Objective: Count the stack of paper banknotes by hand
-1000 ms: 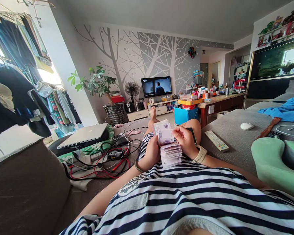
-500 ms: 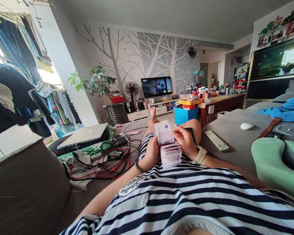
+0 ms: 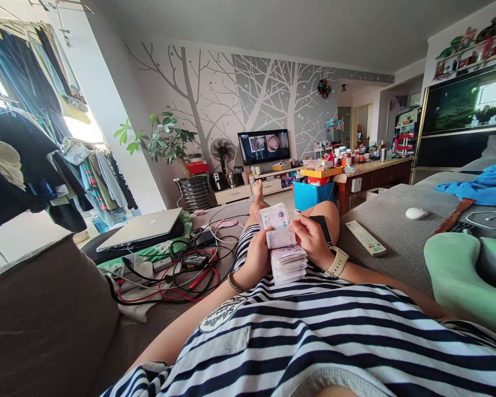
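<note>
A thick stack of pale purple banknotes (image 3: 288, 264) is bent over in front of my striped shirt. My left hand (image 3: 258, 255) is closed round its left side, thumb toward the notes. At the upper right edge, my right hand (image 3: 308, 234) pinches a single banknote (image 3: 281, 238) that is folded down toward me. Behind it the upright part of the stack (image 3: 273, 216) stands up. Several folded-over notes hang below in a fanned layer. A dark phone-like object (image 3: 323, 227) lies on my leg beyond my right hand.
On the sofa to the right lie a remote control (image 3: 366, 238), a white mouse (image 3: 416, 213) and a green neck pillow (image 3: 454, 270). Tangled cables (image 3: 194, 262) and a laptop (image 3: 143, 229) are at the left. A table crowded with bottles (image 3: 380, 165) stands farther back.
The note at the front of the upright part has been pulled down toward me by my right hand, showing another behind it. My left hand keeps its hold.
</note>
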A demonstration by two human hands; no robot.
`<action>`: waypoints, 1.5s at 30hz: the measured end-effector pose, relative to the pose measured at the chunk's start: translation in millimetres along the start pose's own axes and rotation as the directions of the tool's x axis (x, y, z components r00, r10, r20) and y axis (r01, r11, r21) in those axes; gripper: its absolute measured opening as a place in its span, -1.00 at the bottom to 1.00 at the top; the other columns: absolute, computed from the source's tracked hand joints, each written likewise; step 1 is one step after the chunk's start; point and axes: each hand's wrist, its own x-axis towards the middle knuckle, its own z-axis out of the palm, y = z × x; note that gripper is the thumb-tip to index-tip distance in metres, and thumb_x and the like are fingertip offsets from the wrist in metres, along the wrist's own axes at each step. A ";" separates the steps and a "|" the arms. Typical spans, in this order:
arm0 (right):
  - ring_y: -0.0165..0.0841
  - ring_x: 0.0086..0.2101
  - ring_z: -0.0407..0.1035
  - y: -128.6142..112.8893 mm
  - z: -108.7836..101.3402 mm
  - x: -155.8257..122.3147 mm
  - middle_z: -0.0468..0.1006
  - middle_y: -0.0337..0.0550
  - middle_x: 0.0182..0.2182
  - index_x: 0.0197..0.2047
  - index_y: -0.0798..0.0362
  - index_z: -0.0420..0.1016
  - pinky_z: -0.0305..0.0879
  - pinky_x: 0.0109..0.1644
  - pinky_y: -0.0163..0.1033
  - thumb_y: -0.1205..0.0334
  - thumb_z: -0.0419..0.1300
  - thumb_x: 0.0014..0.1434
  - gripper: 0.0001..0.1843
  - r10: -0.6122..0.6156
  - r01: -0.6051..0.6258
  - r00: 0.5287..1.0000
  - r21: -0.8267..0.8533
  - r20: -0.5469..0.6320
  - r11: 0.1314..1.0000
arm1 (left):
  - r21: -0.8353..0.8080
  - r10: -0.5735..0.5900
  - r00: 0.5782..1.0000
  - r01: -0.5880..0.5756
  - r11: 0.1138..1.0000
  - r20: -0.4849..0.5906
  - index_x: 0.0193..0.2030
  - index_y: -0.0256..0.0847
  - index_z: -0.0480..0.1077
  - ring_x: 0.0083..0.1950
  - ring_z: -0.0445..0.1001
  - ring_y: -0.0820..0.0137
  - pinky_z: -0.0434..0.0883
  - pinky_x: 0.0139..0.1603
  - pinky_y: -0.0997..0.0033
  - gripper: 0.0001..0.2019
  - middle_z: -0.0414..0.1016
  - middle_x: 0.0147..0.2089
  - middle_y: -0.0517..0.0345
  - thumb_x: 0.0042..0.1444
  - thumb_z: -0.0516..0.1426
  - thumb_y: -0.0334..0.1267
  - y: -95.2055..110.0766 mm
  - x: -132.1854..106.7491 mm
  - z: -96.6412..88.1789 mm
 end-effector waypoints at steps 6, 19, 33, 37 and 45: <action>-0.41 -0.63 0.21 5.4 1.1 -0.1 0.33 -0.28 -0.67 -0.39 0.04 0.36 0.13 -0.51 -0.31 -0.25 0.01 0.30 -0.49 0.063 -0.066 0.997 0.090 0.041 0.994 | -0.050 -0.034 0.999 0.032 0.998 -0.030 -0.39 -0.25 0.49 -0.44 0.42 0.41 0.37 -0.36 0.43 -0.90 0.53 -0.41 0.15 -0.04 0.21 -0.27 -6.4 3.8 -1.5; -0.41 -0.52 0.21 19.3 -1.2 6.5 0.31 -0.32 -0.56 -0.38 0.02 0.24 0.11 -0.44 -0.32 -0.14 0.18 0.18 -0.60 0.104 -0.117 0.989 -0.138 -0.102 0.983 | -0.013 -0.061 0.998 0.061 0.998 -0.024 -0.34 -0.25 0.52 -0.42 0.46 0.38 0.39 -0.31 0.39 -0.87 0.57 -0.38 0.13 -0.11 0.24 -0.34 3.8 -9.5 8.8; -0.40 -0.52 0.15 9.0 -1.8 3.4 0.26 -0.28 -0.61 -0.50 0.03 0.22 0.02 -0.44 -0.29 -0.09 0.06 0.30 -0.55 -0.005 -0.004 0.998 -0.137 -0.064 0.991 | -0.098 -0.067 0.996 0.061 0.993 -0.064 -0.31 -0.28 0.52 -0.36 0.54 0.33 0.45 -0.27 0.39 -0.85 0.60 -0.38 0.12 0.03 0.19 -0.26 -10.1 10.4 -3.6; -0.41 -0.53 0.12 3.7 -1.5 1.9 0.23 -0.30 -0.60 -0.49 0.04 0.22 -0.01 -0.45 -0.30 -0.06 0.07 0.31 -0.57 -0.034 0.033 0.999 -0.071 -0.021 0.997 | -0.079 -0.043 0.996 0.037 0.996 -0.079 -0.34 -0.30 0.51 -0.44 0.50 0.40 0.41 -0.35 0.44 -0.86 0.60 -0.40 0.13 0.01 0.20 -0.25 -8.0 9.4 -2.5; -0.43 -0.53 0.09 2.4 -1.9 2.2 0.20 -0.31 -0.60 -0.49 0.04 0.22 -0.01 -0.45 -0.29 -0.05 0.09 0.31 -0.57 -0.034 0.033 0.999 -0.038 -0.011 0.999 | -0.076 -0.035 0.994 0.027 0.997 -0.104 -0.38 -0.31 0.50 -0.51 0.45 0.46 0.36 -0.43 0.49 -0.89 0.57 -0.46 0.16 0.03 0.18 -0.31 -2.1 5.2 3.4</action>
